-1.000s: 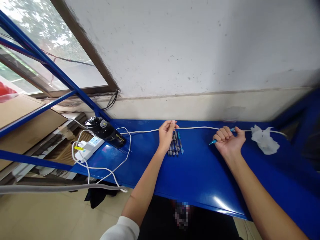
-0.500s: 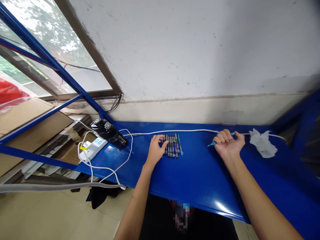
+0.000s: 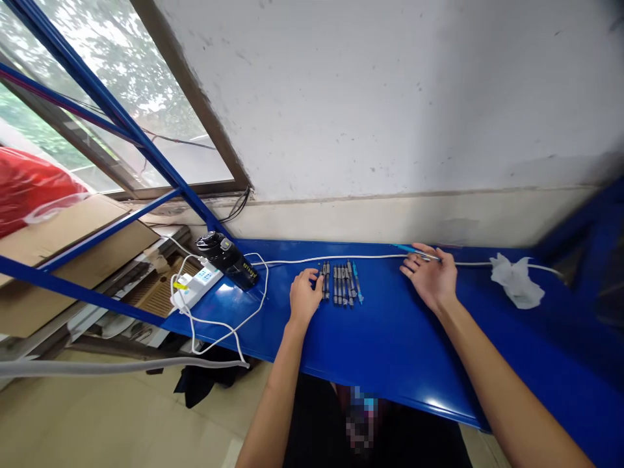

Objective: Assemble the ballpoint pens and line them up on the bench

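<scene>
A row of several dark pens lies side by side on the blue table, with a light blue pen at its right end. My left hand is at the row's left end, thumb and fingers closed around a dark pen that they partly hide. Another dark pen lies close beside that hand, with a small gap before the others. To the right, my right hand is raised palm up, a blue pen held across its fingers and thumb, tip pointing left.
A black bottle stands at the left beside a white power strip with looped white cable. The cable runs along the table's back below the wall. A crumpled white tissue lies at the right. A blue frame rises at the left.
My right hand has loosened from a fist, and its blue pen has swung up to point left. A gap has opened between the leftmost dark pens and the others.
</scene>
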{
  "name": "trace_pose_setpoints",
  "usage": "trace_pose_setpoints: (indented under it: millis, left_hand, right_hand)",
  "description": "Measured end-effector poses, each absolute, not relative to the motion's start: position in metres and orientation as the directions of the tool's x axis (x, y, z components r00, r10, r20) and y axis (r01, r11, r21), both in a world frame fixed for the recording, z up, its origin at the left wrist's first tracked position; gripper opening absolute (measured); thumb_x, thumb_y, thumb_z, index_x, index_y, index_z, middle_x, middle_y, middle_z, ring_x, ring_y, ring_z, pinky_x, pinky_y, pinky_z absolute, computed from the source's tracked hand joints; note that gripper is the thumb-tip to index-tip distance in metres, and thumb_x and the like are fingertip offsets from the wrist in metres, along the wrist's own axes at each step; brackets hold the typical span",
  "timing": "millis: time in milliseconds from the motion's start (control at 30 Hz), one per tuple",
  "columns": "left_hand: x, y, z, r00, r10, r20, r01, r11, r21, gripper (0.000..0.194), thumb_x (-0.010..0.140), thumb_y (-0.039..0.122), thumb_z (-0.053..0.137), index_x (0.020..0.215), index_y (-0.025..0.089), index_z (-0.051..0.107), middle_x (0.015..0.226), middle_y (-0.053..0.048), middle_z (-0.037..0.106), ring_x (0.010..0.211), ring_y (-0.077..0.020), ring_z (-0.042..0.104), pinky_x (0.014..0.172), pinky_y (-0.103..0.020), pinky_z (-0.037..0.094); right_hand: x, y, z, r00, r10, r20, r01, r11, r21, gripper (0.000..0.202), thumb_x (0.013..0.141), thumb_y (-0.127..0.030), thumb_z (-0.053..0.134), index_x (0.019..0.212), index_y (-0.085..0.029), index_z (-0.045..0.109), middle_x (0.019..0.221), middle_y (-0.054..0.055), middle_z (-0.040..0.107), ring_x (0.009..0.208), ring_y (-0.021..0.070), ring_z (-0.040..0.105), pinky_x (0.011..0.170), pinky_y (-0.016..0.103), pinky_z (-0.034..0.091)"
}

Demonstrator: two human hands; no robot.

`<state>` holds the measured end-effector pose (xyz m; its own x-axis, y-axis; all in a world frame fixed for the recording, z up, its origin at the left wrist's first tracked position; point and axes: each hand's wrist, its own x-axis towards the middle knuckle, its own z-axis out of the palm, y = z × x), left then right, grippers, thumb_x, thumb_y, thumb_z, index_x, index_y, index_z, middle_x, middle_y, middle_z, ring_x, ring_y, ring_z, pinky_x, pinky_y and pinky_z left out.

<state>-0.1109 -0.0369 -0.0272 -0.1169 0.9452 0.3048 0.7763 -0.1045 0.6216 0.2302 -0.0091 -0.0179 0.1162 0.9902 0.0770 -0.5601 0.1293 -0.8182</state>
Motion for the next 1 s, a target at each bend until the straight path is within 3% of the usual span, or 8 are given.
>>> trace_pose_setpoints:
  millis: [100,200,300,500,600,700,867,1000]
  left_hand:
    - [-0.109,-0.036,-0.030,-0.088,0.954,0.285,0.767,-0.117,0.631,0.020,0.096,0.028,0.068,0.115,0.025,0.073,0.101,-0.006,0.079,0.095,-0.0268,0.069,0.087,-0.039,0.051]
    - [-0.107,-0.035,-0.031,-0.096,0.953,0.289,0.746,-0.123,0.654,0.021,0.091,0.025,0.071,0.111,0.024,0.076,0.099,-0.006,0.079,0.092,-0.0251,0.070,0.086,-0.038,0.053]
    - [-0.105,-0.036,-0.029,-0.141,0.954,0.264,0.655,-0.110,0.748,0.024,0.088,0.024,0.072,0.111,0.022,0.078,0.096,-0.006,0.079,0.084,-0.0209,0.071,0.083,-0.034,0.055]
    - [-0.098,-0.037,-0.018,-0.202,0.959,0.201,0.117,-0.180,0.977,0.037,0.089,0.038,0.081,0.121,0.018,0.080,0.104,-0.008,0.079,0.090,-0.0181,0.071,0.084,-0.030,0.055]
    - [-0.094,-0.039,-0.008,-0.108,0.988,0.112,-0.327,-0.141,0.934,0.039,0.086,0.038,0.088,0.118,0.018,0.081,0.107,-0.008,0.077,0.095,-0.0167,0.069,0.083,-0.026,0.053]
    - [-0.093,-0.042,0.002,-0.009,0.999,0.053,-0.573,-0.049,0.818,0.033,0.083,0.031,0.091,0.112,0.018,0.082,0.101,-0.005,0.073,0.092,-0.0150,0.068,0.079,-0.025,0.052]
    - [-0.093,-0.045,0.007,0.016,0.999,0.051,-0.629,-0.030,0.777,0.025,0.085,0.025,0.090,0.107,0.018,0.080,0.104,-0.004,0.072,0.092,-0.0134,0.068,0.080,-0.024,0.053]
    - [-0.083,-0.046,0.003,0.065,0.992,0.110,-0.551,-0.056,0.833,0.022,0.087,0.027,0.088,0.105,0.017,0.080,0.102,-0.005,0.074,0.089,-0.0130,0.068,0.082,-0.025,0.052]
  right_hand:
    - [0.221,-0.013,-0.016,0.100,0.994,0.045,-0.538,0.093,-0.838,0.032,0.091,-0.053,0.064,0.105,-0.027,0.075,0.069,-0.002,0.061,0.062,0.0179,0.057,0.059,0.031,0.050]
    - [0.216,-0.018,-0.015,0.108,0.989,0.105,-0.376,0.138,-0.916,0.043,0.098,-0.060,0.058,0.110,-0.025,0.079,0.096,0.007,0.078,0.080,0.0212,0.068,0.062,0.032,0.052]
    - [0.217,-0.023,-0.015,0.048,0.974,0.224,-0.147,0.228,-0.962,0.061,0.105,-0.071,0.045,0.124,-0.024,0.078,0.112,0.010,0.082,0.095,0.0242,0.073,0.071,0.034,0.054]
    - [0.219,-0.029,-0.019,-0.185,0.907,0.379,0.421,0.421,-0.803,0.053,0.108,-0.063,0.049,0.133,-0.026,0.076,0.122,0.010,0.082,0.104,0.0285,0.075,0.095,0.046,0.056]
    - [0.215,-0.030,-0.022,-0.270,0.891,0.364,0.644,0.448,-0.620,0.043,0.105,-0.055,0.056,0.121,-0.024,0.080,0.112,0.011,0.082,0.094,0.0281,0.074,0.088,0.042,0.055]
    - [0.211,-0.029,-0.024,-0.356,0.881,0.313,0.735,0.470,-0.488,0.030,0.102,-0.045,0.058,0.106,-0.023,0.079,0.086,0.007,0.078,0.078,0.0240,0.069,0.073,0.036,0.048]
    - [0.210,-0.029,-0.024,-0.375,0.884,0.280,0.772,0.465,-0.433,0.020,0.098,-0.039,0.060,0.095,-0.024,0.073,0.067,0.001,0.067,0.066,0.0205,0.062,0.065,0.032,0.036]
    - [0.208,-0.030,-0.023,-0.334,0.900,0.282,0.773,0.432,-0.465,0.031,0.103,-0.049,0.057,0.096,-0.024,0.073,0.065,0.000,0.066,0.062,0.0197,0.061,0.063,0.032,0.035]
